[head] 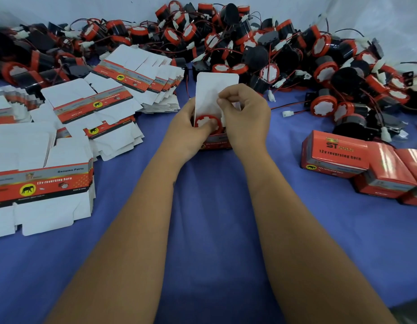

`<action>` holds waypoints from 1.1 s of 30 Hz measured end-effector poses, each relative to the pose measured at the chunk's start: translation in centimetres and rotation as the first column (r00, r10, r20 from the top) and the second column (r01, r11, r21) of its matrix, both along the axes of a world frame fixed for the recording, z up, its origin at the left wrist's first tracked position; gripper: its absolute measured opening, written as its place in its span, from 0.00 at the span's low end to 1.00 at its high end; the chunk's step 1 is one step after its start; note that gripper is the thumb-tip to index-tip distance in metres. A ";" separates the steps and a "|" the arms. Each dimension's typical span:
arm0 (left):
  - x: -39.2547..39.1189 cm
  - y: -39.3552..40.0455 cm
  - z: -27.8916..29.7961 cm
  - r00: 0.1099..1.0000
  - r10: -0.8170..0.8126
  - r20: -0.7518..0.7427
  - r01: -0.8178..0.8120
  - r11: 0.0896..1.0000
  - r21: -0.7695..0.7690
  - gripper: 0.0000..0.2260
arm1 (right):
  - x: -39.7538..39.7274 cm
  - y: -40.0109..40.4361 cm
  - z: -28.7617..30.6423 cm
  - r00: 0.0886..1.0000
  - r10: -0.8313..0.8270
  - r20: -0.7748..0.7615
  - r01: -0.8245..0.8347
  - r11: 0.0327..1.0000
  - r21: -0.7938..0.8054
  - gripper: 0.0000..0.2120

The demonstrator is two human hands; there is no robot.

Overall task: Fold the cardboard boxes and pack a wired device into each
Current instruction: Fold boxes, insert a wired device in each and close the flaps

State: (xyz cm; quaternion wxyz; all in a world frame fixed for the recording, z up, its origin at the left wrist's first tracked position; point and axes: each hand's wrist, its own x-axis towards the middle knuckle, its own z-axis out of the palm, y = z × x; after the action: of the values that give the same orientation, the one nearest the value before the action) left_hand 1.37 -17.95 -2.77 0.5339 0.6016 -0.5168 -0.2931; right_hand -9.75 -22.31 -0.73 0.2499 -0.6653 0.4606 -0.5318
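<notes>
left hand [191, 127] gripping open box [215, 141], thumb pressing horn [208, 123] inside; right hand [243, 118] pinching side flap [223, 118]. few finished boxes [334, 154] lying right; flat blanks [69, 106], loose horns [249, 43] remaining: early.

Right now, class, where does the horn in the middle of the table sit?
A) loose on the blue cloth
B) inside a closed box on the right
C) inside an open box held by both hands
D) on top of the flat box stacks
C: the horn shows inside the open box, lid flap up, with the left hand and right hand gripping it.
</notes>
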 end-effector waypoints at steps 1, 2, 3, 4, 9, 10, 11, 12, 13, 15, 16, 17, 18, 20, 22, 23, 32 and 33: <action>0.0 0.0 -0.1 1.000 0.012 -0.003 -0.012 1.000 -0.001 0.17 | -0.1 -0.1 -0.1 0.999 0.010 -0.035 -0.010 1.000 -0.003 0.10; -0.1 0.0 -0.1 0.999 0.032 -0.006 -0.032 0.999 -0.005 0.17 | -0.2 -0.2 -0.2 0.996 0.018 -0.082 -0.019 1.000 -0.007 0.10; -0.2 0.0 -0.2 0.998 0.058 -0.010 -0.058 0.998 -0.013 0.17 | -0.4 -0.3 -0.3 0.991 0.023 -0.135 -0.025 1.000 -0.014 0.11; -0.2 0.0 -0.2 0.996 0.087 -0.012 -0.087 0.996 -0.025 0.17 | -0.6 -0.4 -0.4 0.982 0.023 -0.189 -0.029 0.999 -0.029 0.13; -0.1 -0.2 -0.3 0.982 0.191 -0.016 -0.191 0.980 -0.057 0.19 | -1.5 -0.7 -0.4 0.911 -0.018 -0.411 -0.075 0.975 -0.207 0.11; -0.1 -0.2 -0.4 0.980 0.196 -0.019 -0.196 0.979 -0.055 0.19 | -1.5 -0.7 -0.4 0.906 -0.027 -0.422 -0.073 0.973 -0.219 0.11; -0.1 -0.2 -0.4 0.980 0.199 -0.026 -0.200 0.978 -0.051 0.19 | -1.6 -0.6 -0.4 0.909 -0.027 -0.417 -0.070 0.974 -0.217 0.10; -0.1 -0.2 -0.4 0.978 0.204 -0.033 -0.206 0.977 -0.049 0.19 | -1.7 -0.6 -0.3 0.915 -0.013 -0.402 -0.077 0.975 -0.206 0.10; -0.1 -0.2 -0.4 0.977 0.210 -0.037 -0.212 0.976 -0.048 0.19 | -1.8 -0.5 -0.3 0.920 0.016 -0.392 -0.099 0.976 -0.192 0.09; -0.2 -0.2 -0.5 0.975 0.218 -0.042 -0.220 0.974 -0.046 0.18 | -2.1 -0.4 0.0 0.919 0.087 -0.383 -0.155 0.976 -0.151 0.06; -0.2 -0.2 -0.5 0.975 0.220 -0.042 -0.222 0.974 -0.045 0.18 | -2.2 -0.2 0.1 0.919 0.123 -0.374 -0.183 0.975 -0.130 0.06; -0.2 -0.2 -0.5 0.974 0.222 -0.039 -0.224 0.974 -0.045 0.17 | -2.3 -0.1 0.2 0.918 0.161 -0.361 -0.214 0.970 -0.111 0.07; -0.2 -0.2 -0.6 0.974 0.225 -0.033 -0.226 0.973 -0.044 0.17 | -2.3 0.1 0.3 0.913 0.197 -0.358 -0.247 0.964 -0.097 0.09; -0.2 -0.3 -0.6 0.973 0.232 -0.020 -0.232 0.972 -0.036 0.15 | -2.2 0.5 0.4 0.893 0.246 -0.376 -0.289 0.955 -0.061 0.14; -0.1 -0.4 -0.7 0.971 0.237 -0.020 -0.238 0.971 -0.034 0.12 | -2.2 0.6 0.5 0.913 0.309 -0.267 -0.309 0.950 0.043 0.17; 0.0 -0.4 -0.8 0.971 0.237 -0.024 -0.238 0.971 -0.034 0.12 | -2.4 0.7 0.6 0.929 0.351 -0.120 -0.336 0.933 0.128 0.16; -0.1 -0.4 -0.8 0.971 0.239 0.003 -0.239 0.970 -0.039 0.11 | -2.0 0.3 -0.1 0.930 0.336 0.147 -0.363 0.901 0.237 0.12; -0.2 -0.4 -0.8 0.972 0.236 0.005 -0.236 0.971 -0.040 0.11 | -1.8 0.3 -0.1 0.938 0.320 0.130 -0.342 0.913 0.221 0.13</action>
State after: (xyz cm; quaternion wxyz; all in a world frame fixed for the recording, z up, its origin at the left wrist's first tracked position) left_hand 1.20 -18.33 -3.55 0.5743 0.6494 -0.4499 -0.2146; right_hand -11.59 -21.99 -0.86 0.4357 -0.6734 0.3902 -0.4521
